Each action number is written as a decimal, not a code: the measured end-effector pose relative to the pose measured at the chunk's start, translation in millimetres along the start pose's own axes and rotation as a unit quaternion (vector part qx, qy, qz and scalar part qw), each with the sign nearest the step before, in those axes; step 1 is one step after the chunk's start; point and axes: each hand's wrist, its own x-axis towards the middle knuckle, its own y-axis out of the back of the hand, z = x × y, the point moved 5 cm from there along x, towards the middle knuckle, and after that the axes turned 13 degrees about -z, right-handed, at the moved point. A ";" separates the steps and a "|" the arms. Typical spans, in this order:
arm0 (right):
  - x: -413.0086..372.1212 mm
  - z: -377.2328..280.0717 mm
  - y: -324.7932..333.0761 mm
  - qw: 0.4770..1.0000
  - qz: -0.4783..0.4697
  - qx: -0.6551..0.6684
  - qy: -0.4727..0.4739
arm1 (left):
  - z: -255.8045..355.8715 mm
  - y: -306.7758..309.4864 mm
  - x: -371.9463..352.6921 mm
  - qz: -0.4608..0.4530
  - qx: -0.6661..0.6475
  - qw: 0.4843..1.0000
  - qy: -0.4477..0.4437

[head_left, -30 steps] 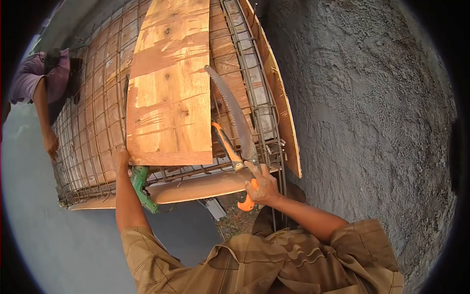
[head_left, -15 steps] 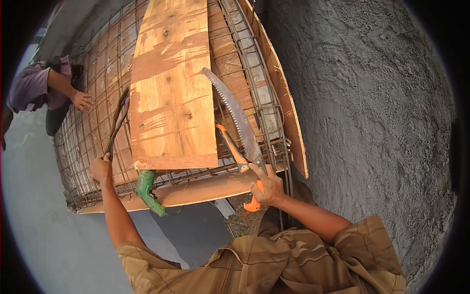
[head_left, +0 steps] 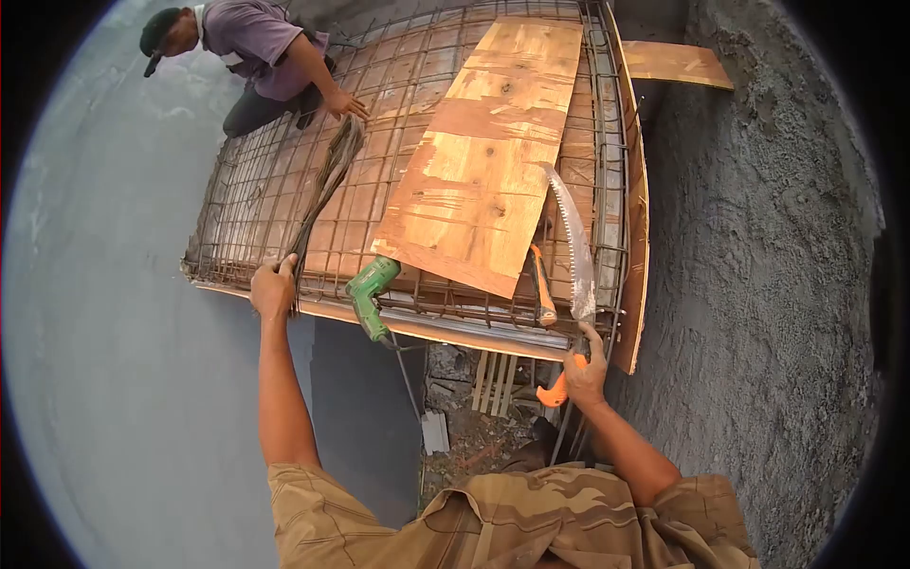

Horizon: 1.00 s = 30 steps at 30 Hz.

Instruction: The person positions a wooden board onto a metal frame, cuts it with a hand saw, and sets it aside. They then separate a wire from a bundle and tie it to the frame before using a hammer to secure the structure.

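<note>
My left hand (head_left: 273, 288) is closed on the near end of a long, dark bundle of tie wire (head_left: 327, 180) lying over the rebar grid. A co-worker's hand (head_left: 345, 104) is at its far end. In my right hand (head_left: 587, 368) is a curved pruning saw (head_left: 573, 242) with an orange handle (head_left: 554, 392), its toothed blade pointing away from me. The blade's tip lies by the right edge of a plywood sheet (head_left: 483, 156). Left of the blade is an orange-and-black handled tool (head_left: 542, 289). A green power drill (head_left: 370, 294) rests at the sheet's near corner.
The rebar grid (head_left: 379, 204) spans wooden formwork, with a plywood side board (head_left: 637, 237) on the right. Beyond it rises a rough cement wall (head_left: 768, 247). A co-worker (head_left: 261, 52) crouches at the far left. Rubble and wood strips (head_left: 495, 384) lie below the near edge.
My view has swung left and widened, so the formwork appears farther right. The co-worker's hand has come to the wire bundle's far end. Both my hands keep their holds.
</note>
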 end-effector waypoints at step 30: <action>313.0 -178.9 -70.6 0.980 -0.192 -0.023 0.041 | 44.1 -24.2 -178.3 0.137 -0.017 0.965 -0.223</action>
